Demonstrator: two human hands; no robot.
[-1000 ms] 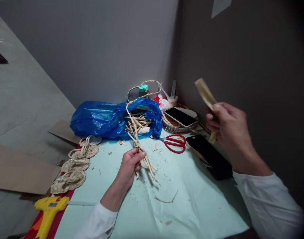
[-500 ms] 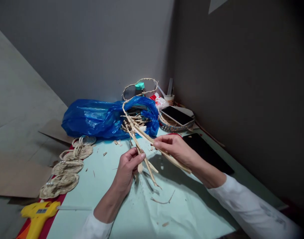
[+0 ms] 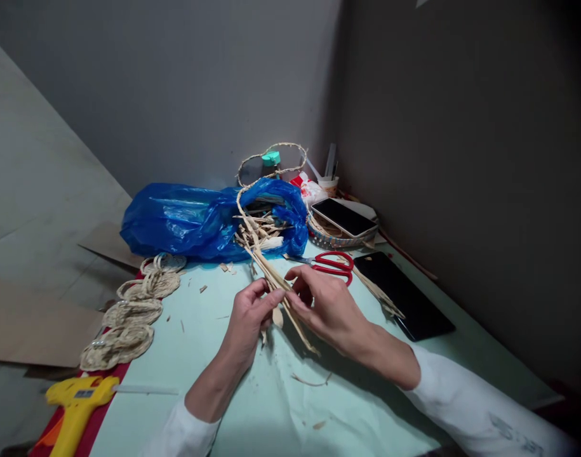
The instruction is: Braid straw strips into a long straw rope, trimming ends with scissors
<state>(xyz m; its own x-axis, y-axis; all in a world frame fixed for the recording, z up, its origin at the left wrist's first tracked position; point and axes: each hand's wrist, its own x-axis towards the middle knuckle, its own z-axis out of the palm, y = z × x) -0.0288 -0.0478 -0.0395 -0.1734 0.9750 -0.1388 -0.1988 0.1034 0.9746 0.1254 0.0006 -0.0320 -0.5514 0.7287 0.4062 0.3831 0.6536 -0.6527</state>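
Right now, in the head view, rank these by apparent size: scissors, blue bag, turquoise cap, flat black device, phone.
1. Blue bag
2. Flat black device
3. Phone and scissors: too alike to rank, scissors partly hidden
4. Turquoise cap

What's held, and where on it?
The left hand pinches the pale strips partway along, between thumb and fingers. The right hand meets them there; whether it grips is unclear.

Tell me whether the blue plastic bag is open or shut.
Open: the mouth of the blue bag gapes, and pale dry strips show inside.
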